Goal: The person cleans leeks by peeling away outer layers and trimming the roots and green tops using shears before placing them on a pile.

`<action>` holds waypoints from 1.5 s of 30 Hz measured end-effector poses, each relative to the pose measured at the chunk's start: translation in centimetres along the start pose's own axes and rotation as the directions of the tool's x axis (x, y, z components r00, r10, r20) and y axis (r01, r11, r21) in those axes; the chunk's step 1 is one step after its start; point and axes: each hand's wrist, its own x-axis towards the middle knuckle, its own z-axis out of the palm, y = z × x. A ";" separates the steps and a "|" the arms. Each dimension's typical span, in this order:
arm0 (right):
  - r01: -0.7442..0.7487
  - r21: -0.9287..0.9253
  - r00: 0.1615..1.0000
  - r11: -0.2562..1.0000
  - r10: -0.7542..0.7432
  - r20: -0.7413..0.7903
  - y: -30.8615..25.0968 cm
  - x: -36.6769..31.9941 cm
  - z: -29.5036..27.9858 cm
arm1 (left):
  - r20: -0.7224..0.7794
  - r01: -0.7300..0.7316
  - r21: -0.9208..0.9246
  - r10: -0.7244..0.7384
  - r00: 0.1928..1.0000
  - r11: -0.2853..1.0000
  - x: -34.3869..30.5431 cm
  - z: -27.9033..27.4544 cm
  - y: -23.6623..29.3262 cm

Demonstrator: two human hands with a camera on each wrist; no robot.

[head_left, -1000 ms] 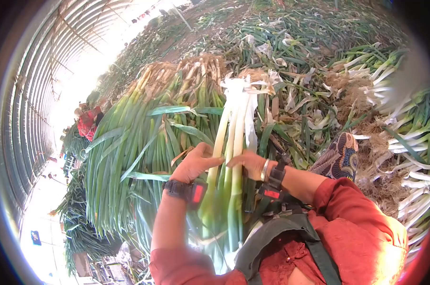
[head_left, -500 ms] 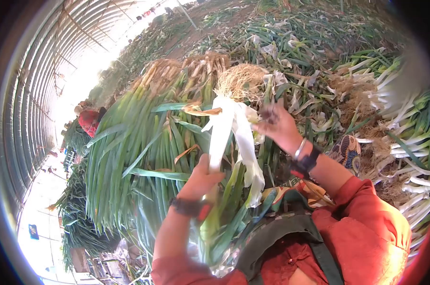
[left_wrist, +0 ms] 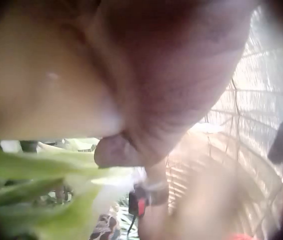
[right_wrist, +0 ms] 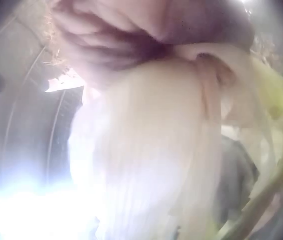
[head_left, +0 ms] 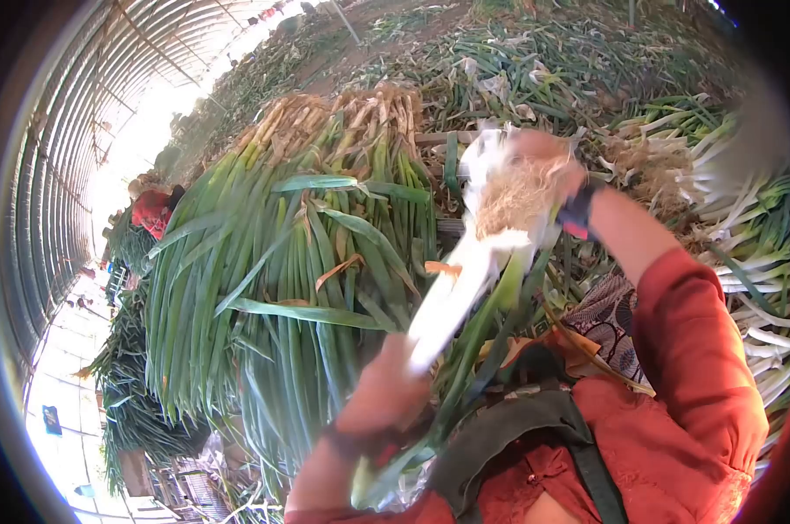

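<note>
My left hand [head_left: 386, 389] grips a small bunch of long green onions [head_left: 447, 306], held aslant with the white shanks up and to the right. Tan roots [head_left: 517, 196] spread at the top of the bunch. Up beside those roots, my right hand [head_left: 543, 157] is blurred by motion. In the right wrist view, its curled fingers hold a wide, pale peeled skin [right_wrist: 151, 140] that hangs down from them. Green leaves [left_wrist: 31, 167] trail below the left thumb [left_wrist: 116, 152] in the left wrist view.
A big heap of unpeeled green onions [head_left: 264, 279] lies to the left, roots away from me. White-shanked onions [head_left: 766, 279] line the right side. Leaf scraps [head_left: 517, 74] cover the ground ahead. A patterned shoe or cloth [head_left: 600, 314] shows by the right arm.
The left hand has drawn down toward the body, and the bunch has tilted to the right. My right hand has left the shanks and moved up past the roots, with pale skin stripped loose.
</note>
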 end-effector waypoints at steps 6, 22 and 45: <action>-0.395 -0.753 0.918 0.527 0.194 -0.346 -2.9 3.0 -10.9 | -0.148 0.042 0.196 -0.013 0.989 0.980 -1.7 2.5 -3.5; -0.066 -0.767 0.844 0.638 0.446 0.299 -8.4 -5.6 10.4 | -0.184 -0.100 0.518 0.225 0.957 0.849 0.5 6.7 -5.9; -0.220 -0.528 0.974 0.820 0.218 -0.068 -5.7 -2.6 11.9 | -0.007 0.122 -0.004 -0.122 0.993 0.993 5.0 4.1 -4.4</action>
